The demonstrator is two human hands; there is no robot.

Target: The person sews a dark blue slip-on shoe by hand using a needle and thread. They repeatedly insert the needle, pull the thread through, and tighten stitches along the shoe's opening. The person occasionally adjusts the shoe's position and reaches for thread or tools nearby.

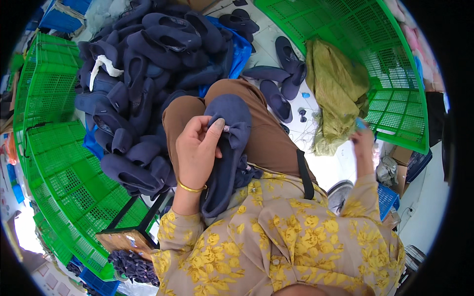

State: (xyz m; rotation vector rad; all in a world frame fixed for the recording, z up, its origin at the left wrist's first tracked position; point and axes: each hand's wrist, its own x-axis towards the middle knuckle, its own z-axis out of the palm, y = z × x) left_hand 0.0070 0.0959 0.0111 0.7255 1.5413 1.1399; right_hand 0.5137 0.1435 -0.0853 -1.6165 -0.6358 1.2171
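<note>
White floor [265, 52], blurry right hand [364, 143].

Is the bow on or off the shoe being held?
On: the bow lies across the navy slip-on shoe, by the left hand. Whether it's fastened, I can't tell.

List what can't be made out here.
Head view, right hand: blurred, so its grip is unclear.
Head view, held shoe: left hand covers part of it.
Head view, shoe pile: upper shoes hide those beneath.
Head view, right green crate: cut off by upper edge.
</note>
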